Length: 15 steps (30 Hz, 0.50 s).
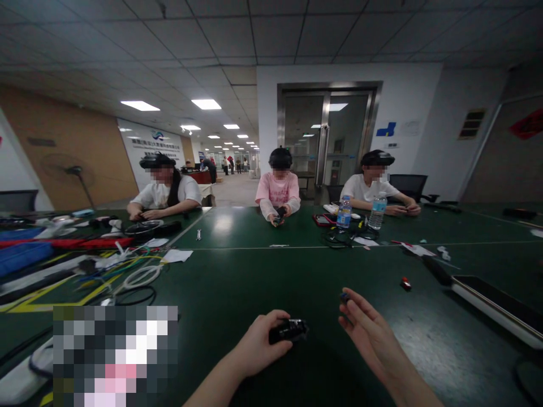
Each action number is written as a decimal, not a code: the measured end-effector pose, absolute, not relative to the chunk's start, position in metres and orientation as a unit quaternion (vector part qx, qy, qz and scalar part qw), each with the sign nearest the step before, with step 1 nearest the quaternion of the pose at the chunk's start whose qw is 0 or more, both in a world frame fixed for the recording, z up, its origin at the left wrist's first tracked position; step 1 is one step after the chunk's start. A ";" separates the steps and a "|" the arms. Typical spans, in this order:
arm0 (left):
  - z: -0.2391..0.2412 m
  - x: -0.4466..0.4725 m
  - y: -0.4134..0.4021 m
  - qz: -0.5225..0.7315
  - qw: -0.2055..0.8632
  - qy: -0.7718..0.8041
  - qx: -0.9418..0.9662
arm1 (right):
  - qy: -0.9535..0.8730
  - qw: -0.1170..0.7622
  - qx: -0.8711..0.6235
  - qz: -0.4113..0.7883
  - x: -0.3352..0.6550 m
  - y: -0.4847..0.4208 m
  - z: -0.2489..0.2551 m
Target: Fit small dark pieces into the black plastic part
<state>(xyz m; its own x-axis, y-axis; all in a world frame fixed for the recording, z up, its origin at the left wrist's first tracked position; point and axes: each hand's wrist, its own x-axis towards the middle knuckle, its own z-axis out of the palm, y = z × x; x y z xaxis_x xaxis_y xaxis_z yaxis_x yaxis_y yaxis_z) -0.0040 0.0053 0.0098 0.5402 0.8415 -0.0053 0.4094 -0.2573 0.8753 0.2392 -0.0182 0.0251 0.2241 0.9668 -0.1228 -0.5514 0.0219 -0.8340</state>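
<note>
My left hand point(258, 342) is closed around a small black part point(291, 330) that sticks out to the right of the fingers, low over the dark green table point(263, 282). A little to the right, my right hand point(367, 328) is raised with its fingertips pinched on a tiny blue piece point(344, 296). The two hands are apart, with a short gap between the black part and the right fingers. A small red piece point(406, 284) lies on the table beyond my right hand.
Three people sit across the table, each handling small things. Two water bottles point(344, 211) stand before the right-hand person. Coloured cables, a white cable coil point(142, 276) and tools crowd the left side. A long white bar point(496, 308) lies at the right.
</note>
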 end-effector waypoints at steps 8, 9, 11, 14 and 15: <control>0.009 -0.004 0.006 0.247 0.486 0.391 0.741 | -0.289 0.645 -0.425 0.565 0.230 -0.020 0.019; 0.010 -0.004 0.006 0.248 0.487 0.388 0.742 | -0.295 0.643 -0.428 0.562 0.229 -0.021 0.018; 0.010 -0.003 0.005 0.249 0.486 0.385 0.744 | -0.311 0.635 -0.436 0.557 0.225 -0.023 0.018; 0.009 -0.002 0.006 0.252 0.488 0.385 0.742 | -0.344 0.617 -0.448 0.549 0.221 -0.026 0.018; 0.008 -0.002 0.006 0.253 0.489 0.385 0.741 | -0.356 0.610 -0.451 0.546 0.220 -0.027 0.017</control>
